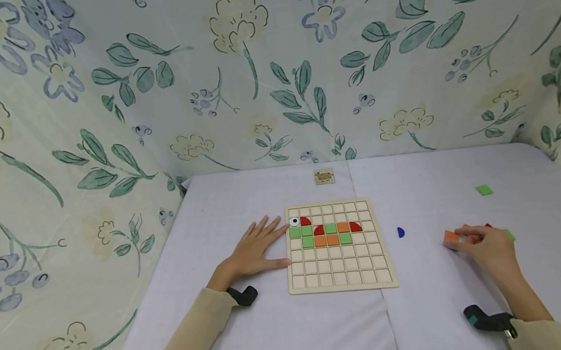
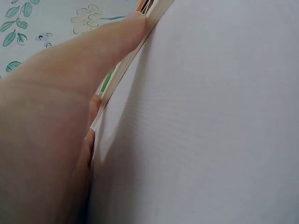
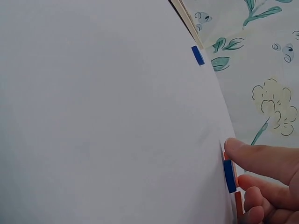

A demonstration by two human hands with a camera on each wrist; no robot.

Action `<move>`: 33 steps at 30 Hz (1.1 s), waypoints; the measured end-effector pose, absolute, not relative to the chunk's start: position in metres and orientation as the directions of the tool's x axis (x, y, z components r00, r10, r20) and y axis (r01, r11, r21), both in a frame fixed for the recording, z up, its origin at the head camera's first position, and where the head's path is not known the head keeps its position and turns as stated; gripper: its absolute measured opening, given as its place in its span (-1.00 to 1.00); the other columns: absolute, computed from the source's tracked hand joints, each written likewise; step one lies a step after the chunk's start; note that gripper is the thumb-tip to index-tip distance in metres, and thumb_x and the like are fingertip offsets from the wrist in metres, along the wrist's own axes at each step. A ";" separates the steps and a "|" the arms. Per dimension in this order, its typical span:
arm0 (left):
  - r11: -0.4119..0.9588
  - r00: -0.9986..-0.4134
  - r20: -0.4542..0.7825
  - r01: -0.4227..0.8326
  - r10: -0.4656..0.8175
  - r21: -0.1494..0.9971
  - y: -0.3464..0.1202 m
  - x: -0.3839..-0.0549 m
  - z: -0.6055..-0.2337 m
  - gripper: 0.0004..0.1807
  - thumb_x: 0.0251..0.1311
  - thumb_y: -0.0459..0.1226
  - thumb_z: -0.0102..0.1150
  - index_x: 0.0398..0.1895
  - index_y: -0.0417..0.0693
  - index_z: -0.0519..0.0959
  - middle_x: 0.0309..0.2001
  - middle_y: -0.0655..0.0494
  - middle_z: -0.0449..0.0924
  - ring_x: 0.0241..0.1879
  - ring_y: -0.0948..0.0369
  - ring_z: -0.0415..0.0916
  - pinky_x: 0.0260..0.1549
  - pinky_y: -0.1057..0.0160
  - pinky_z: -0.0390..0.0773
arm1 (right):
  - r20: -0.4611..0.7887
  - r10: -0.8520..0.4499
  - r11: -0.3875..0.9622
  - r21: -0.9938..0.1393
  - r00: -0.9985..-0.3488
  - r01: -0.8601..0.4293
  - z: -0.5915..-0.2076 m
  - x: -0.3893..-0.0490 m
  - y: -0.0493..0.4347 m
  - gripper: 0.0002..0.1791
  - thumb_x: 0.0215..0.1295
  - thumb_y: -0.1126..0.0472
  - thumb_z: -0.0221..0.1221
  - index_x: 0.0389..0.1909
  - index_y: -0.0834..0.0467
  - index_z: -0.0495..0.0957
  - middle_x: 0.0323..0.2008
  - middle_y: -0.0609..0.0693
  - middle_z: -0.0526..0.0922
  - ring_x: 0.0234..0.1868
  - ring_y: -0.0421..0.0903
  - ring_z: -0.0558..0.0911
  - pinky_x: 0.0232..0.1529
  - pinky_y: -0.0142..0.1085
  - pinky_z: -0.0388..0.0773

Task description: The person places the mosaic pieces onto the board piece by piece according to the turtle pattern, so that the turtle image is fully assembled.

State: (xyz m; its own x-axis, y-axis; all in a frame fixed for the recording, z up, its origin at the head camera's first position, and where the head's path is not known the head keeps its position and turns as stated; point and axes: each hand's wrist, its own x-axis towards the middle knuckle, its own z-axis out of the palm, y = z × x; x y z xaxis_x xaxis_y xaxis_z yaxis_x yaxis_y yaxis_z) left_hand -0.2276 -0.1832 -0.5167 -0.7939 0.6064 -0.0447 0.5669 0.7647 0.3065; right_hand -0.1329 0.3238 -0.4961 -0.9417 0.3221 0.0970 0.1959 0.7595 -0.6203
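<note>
A wooden grid board (image 1: 344,290) lies on the table. Along its upper rows sit green, orange and red pieces and a round eye piece (image 1: 294,221). My left hand (image 1: 255,250) rests with spread fingers at the board's left edge, its thumb (image 2: 117,37) against the rim. To the right of the board, my right hand (image 1: 490,247) pinches an orange square tile (image 1: 451,236) between thumb and finger, low over the cloth. Close by it is a blue piece (image 3: 230,176). Behind these fingers, orange, red and green pieces (image 1: 510,234) are partly hidden.
A blue half-circle piece (image 1: 401,232) lies between the board and my right hand. Farther back at the right is a green tile (image 1: 484,190). A small picture card (image 1: 324,176) lies beyond the board, near the floral cloth wall (image 1: 299,110). White cloth (image 1: 338,334) covers the table.
</note>
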 end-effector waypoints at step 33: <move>0.767 -0.799 -0.035 0.563 0.601 0.308 -0.183 -0.229 -0.520 0.05 0.08 0.53 -0.08 0.60 0.45 -0.09 0.61 0.28 -0.28 0.57 0.09 -0.45 0.46 -0.05 -0.41 | 0.101 0.232 0.789 -0.601 -0.968 0.127 -0.501 -0.135 0.322 -0.60 0.16 0.25 0.42 -0.07 0.43 0.64 -0.46 0.06 0.46 -0.37 -0.02 0.37 -0.51 -0.33 0.20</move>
State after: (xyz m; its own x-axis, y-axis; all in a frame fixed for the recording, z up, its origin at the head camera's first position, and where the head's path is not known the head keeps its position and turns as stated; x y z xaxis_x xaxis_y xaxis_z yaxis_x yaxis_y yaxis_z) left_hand -0.2287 -0.1833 -0.5196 -0.7988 0.6007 -0.0347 0.5632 0.7668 0.3079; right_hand -0.1354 0.3219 -0.5012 -0.9676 0.2317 0.1005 0.1266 0.7893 -0.6007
